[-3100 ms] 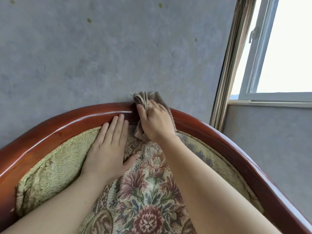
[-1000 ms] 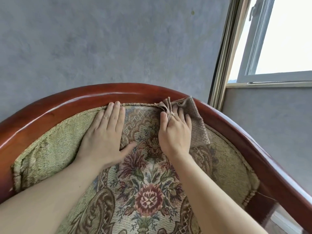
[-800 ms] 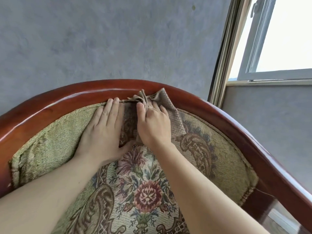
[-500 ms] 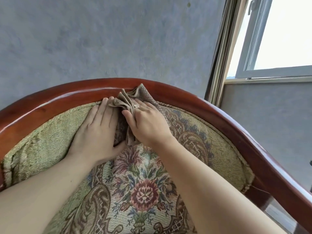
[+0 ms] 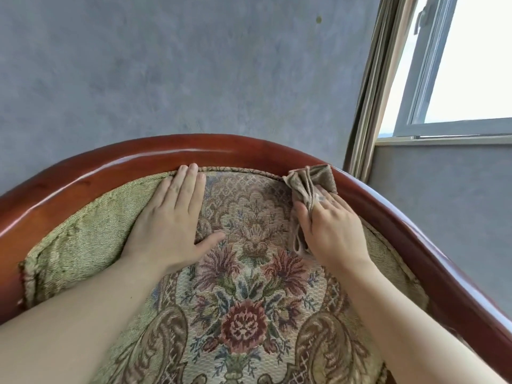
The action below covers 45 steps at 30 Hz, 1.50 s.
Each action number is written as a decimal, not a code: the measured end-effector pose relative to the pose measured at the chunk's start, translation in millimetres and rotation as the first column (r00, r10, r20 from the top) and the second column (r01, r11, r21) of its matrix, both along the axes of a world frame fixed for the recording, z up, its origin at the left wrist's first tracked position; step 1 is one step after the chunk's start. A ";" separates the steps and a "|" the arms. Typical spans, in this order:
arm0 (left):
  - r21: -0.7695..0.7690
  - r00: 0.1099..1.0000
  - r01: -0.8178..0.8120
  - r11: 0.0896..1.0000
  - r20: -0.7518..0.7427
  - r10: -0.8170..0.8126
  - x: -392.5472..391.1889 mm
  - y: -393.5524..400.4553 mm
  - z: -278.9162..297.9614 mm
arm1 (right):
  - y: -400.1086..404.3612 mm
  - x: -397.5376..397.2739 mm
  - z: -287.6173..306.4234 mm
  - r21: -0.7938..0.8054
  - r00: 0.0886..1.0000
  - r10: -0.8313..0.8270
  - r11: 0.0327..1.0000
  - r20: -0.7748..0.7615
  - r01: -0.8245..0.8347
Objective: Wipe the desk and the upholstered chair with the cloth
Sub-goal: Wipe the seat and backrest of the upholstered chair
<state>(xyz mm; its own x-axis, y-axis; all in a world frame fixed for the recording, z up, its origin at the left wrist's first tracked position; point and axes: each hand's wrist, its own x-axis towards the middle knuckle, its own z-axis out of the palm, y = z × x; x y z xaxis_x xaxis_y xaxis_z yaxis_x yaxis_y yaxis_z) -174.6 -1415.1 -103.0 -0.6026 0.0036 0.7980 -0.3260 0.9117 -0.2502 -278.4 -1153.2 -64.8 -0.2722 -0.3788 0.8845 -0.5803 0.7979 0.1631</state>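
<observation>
The left hand lies flat and empty on the upholstered chair back, steadying it. To its right, the right hand presses the bunched cloth against the fabric's upper right edge, its grip closed on it, just under the curved wooden rail. Unwiped fabric likely lies leftward and below. Grey wall behind, window at right.

A mottled grey-blue wall fills the view from nine to one o'clock. At two o'clock a window with pale frame shows bright daylight; beige curtain hangs beside it.
</observation>
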 end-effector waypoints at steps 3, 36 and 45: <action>0.009 1.000 0.003 1.000 -0.007 -0.003 -1.5 -0.8 -2.3 | -17.8 3.9 -8.7 -0.131 0.998 -0.010 0.991 0.064 0.018; -0.056 0.999 -0.046 0.997 -0.002 0.046 -2.0 -2.1 -2.0 | -76.7 11.1 16.8 0.160 0.989 0.147 0.976 -0.001 -0.145; -0.019 0.999 -0.022 1.000 -0.032 0.021 -3.9 -0.9 -2.6 | -11.6 26.4 53.2 -0.856 0.606 0.707 0.510 0.365 -0.079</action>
